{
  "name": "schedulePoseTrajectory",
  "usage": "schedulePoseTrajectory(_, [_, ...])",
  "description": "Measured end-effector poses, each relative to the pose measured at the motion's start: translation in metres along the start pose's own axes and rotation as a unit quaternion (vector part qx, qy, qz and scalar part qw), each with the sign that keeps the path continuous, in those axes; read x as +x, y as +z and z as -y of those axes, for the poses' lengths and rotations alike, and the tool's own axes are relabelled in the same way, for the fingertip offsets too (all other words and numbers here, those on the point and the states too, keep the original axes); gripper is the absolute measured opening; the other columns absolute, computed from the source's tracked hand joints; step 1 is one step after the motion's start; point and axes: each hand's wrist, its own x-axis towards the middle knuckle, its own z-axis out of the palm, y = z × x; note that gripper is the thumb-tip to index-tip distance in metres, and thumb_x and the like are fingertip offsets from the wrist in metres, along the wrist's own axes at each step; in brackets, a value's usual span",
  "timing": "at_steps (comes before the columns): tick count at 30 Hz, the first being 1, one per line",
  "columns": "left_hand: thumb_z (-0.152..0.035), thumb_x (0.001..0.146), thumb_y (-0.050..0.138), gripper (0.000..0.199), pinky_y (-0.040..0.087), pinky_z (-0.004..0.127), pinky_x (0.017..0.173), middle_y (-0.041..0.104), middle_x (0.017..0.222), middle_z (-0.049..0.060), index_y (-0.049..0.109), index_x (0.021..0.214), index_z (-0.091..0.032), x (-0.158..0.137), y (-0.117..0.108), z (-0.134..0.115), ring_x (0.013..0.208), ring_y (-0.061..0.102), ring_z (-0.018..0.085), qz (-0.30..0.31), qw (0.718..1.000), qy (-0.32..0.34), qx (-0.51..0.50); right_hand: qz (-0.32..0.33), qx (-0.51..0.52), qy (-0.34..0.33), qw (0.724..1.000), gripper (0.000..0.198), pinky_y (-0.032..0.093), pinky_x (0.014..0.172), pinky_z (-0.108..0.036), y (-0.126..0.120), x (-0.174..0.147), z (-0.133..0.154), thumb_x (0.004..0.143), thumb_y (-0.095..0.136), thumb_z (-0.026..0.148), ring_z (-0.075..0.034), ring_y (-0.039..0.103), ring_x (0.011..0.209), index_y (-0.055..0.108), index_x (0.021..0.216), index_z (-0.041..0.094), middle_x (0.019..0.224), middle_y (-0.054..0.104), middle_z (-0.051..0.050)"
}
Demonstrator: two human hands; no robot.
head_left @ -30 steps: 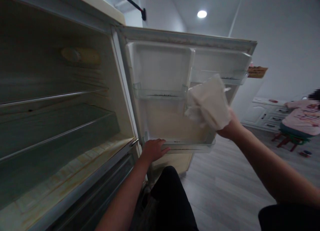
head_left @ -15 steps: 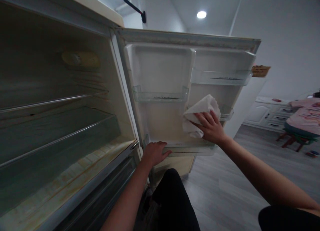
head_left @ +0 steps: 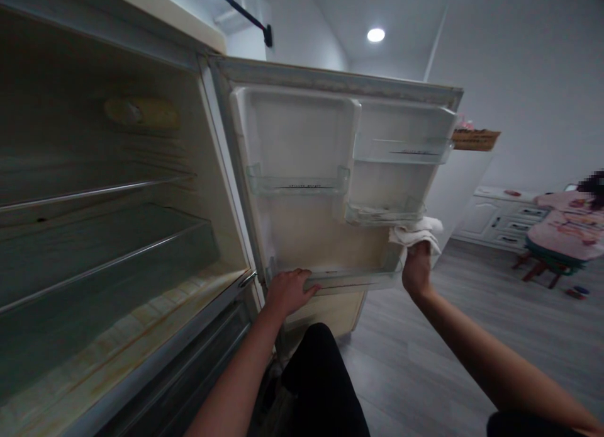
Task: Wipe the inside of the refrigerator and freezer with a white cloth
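A refrigerator door [head_left: 302, 141] stands wide open, its inner side facing me. My left hand [head_left: 289, 291] grips the front rim of the bottom door shelf [head_left: 358, 281], fingers over the edge and thumb in front. At the door's outer edge, my right hand [head_left: 418, 267] is closed on a white cloth [head_left: 415, 232]. The cloth lies bunched against the right end of the middle door shelf [head_left: 384, 216]. Most of the right hand's fingers are hidden behind the cloth.
On the left is the fridge interior with glass shelves [head_left: 104, 270] and a yellowish light cover [head_left: 141, 113]. My knee [head_left: 321, 374] is below the door. A person in pink [head_left: 573, 226] sits on a stool at the right, near white cabinets [head_left: 486, 216]. A cardboard box [head_left: 476, 139] stands behind the door.
My right hand has moved the cloth from the door's inner panel rightward to the outer end of the middle shelf, and the wrist has turned. The left hand keeps its place on the shelf.
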Motion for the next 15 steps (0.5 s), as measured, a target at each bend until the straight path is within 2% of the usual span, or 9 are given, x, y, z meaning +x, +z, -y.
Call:
schedulePoseTrajectory(1, [-0.065, 0.101, 0.049, 0.056, 0.058, 0.047, 0.095, 0.078, 0.125, 0.012, 0.072, 0.128, -0.021, 0.000, 0.000, 0.000, 0.109, 0.076, 0.034, -0.001, 1.000, -0.001, 0.000, -0.026, 0.044, 0.043, 0.998, 0.054, 0.055, 0.103, -0.044, 0.006, 0.000, 0.011, 0.101, 0.031, 0.061, -0.025, 0.066, 0.117, 0.068, 0.116, 0.025, 0.115, 0.071, -0.011])
schedulePoseTrajectory(3, [-0.065, 0.102, 0.049, 0.057, 0.058, 0.047, 0.094, 0.077, 0.126, 0.012, 0.072, 0.128, -0.021, 0.000, 0.000, 0.000, 0.109, 0.076, 0.034, 0.000, 1.000, -0.001, -0.002, -0.068, 0.154, 0.136, 0.976, 0.052, 0.059, 0.092, -0.039, 0.014, 0.003, 0.030, 0.100, 0.032, 0.062, -0.023, 0.070, 0.107, 0.069, 0.114, 0.028, 0.109, 0.073, -0.008])
schedulePoseTrajectory(6, [-0.064, 0.102, 0.048, 0.058, 0.057, 0.048, 0.095, 0.076, 0.130, 0.013, 0.069, 0.132, -0.019, -0.002, -0.002, -0.001, 0.110, 0.075, 0.035, 0.007, 1.000, -0.004, -0.001, -0.031, 0.294, 0.217, 0.930, 0.050, 0.059, 0.084, -0.037, 0.021, 0.014, 0.051, 0.096, 0.037, 0.062, -0.023, 0.072, 0.102, 0.070, 0.109, 0.028, 0.101, 0.075, -0.007])
schedulePoseTrajectory(9, [-0.065, 0.102, 0.048, 0.059, 0.056, 0.047, 0.096, 0.075, 0.131, 0.013, 0.068, 0.134, -0.020, -0.004, -0.003, 0.000, 0.111, 0.075, 0.034, 0.012, 1.000, -0.009, -0.002, 0.009, 0.329, 0.223, 0.918, 0.054, 0.058, 0.081, -0.037, 0.028, 0.027, 0.060, 0.091, 0.037, 0.067, -0.025, 0.072, 0.097, 0.071, 0.104, 0.027, 0.092, 0.075, -0.008])
schedulePoseTrajectory(12, [-0.067, 0.100, 0.050, 0.059, 0.056, 0.048, 0.096, 0.076, 0.130, 0.013, 0.070, 0.132, -0.023, -0.006, -0.003, 0.002, 0.110, 0.075, 0.035, 0.020, 1.000, -0.009, -0.008, 0.002, 0.340, 0.217, 0.915, 0.067, 0.058, 0.083, -0.039, 0.043, 0.031, 0.069, 0.090, 0.025, 0.074, -0.026, 0.072, 0.095, 0.073, 0.101, 0.028, 0.086, 0.074, -0.008])
schedulePoseTrajectory(15, [-0.066, 0.100, 0.049, 0.059, 0.055, 0.049, 0.099, 0.075, 0.132, 0.014, 0.069, 0.134, -0.022, -0.007, -0.001, 0.003, 0.113, 0.074, 0.035, 0.018, 1.000, -0.002, -0.014, -0.003, 0.380, 0.235, 0.895, 0.070, 0.058, 0.087, -0.040, 0.064, 0.021, 0.085, 0.090, 0.022, 0.078, -0.025, 0.073, 0.099, 0.071, 0.102, 0.030, 0.089, 0.075, -0.007])
